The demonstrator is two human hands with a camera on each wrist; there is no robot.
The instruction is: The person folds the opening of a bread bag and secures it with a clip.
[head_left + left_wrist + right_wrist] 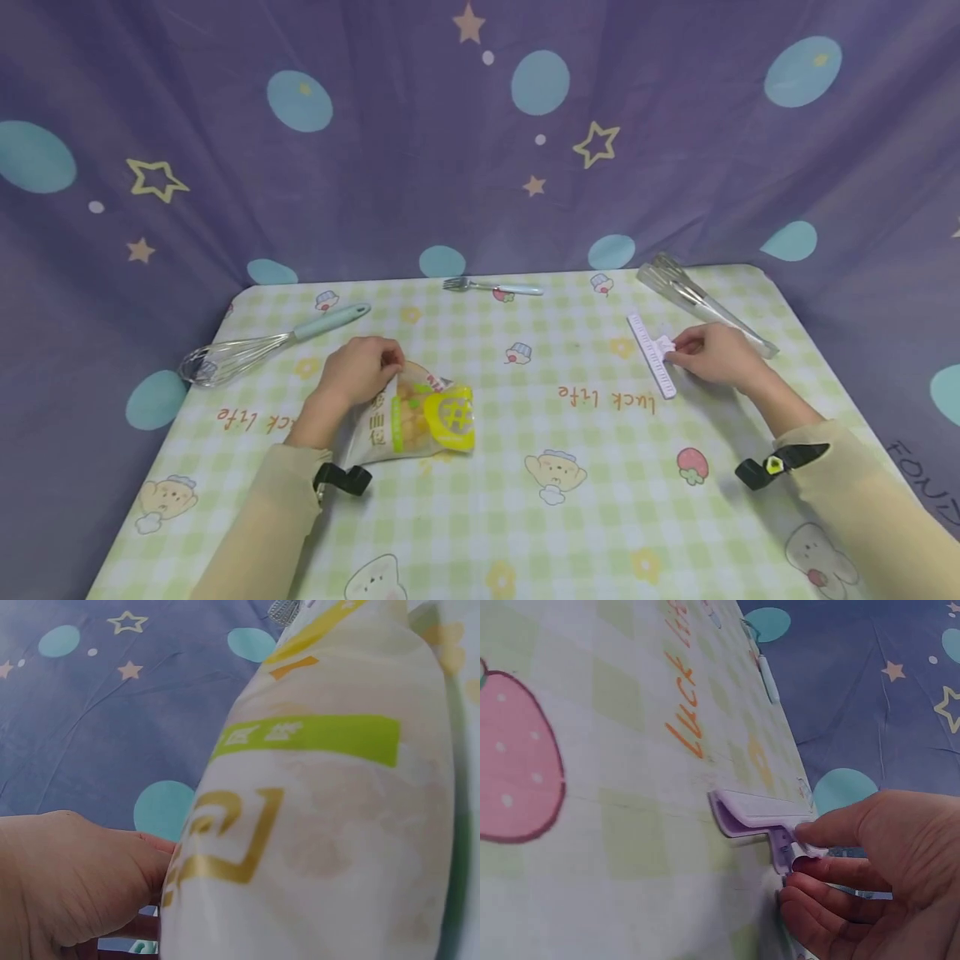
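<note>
My left hand (362, 371) pinches the top edge of a clear plastic food bag (420, 421) with yellow and green print and round tan pieces inside. In the left wrist view the bag (322, 817) fills much of the picture, and the fingertips are partly hidden behind its edge. Over at the right, my right hand (716, 357) pinches the grip of a pale lilac bag clip (651, 354) between thumb and fingers. The long bar of the clip (754, 810) points away from the hand, close over the tablecloth in the right wrist view.
A whisk (273, 343) with a pale green handle lies at the left. Along the back edge lies a fork (491, 287). Metal tongs (705, 304) rest at the back right, just behind the right hand. The checked tablecloth (480, 517) ends at a purple curtain (420, 167).
</note>
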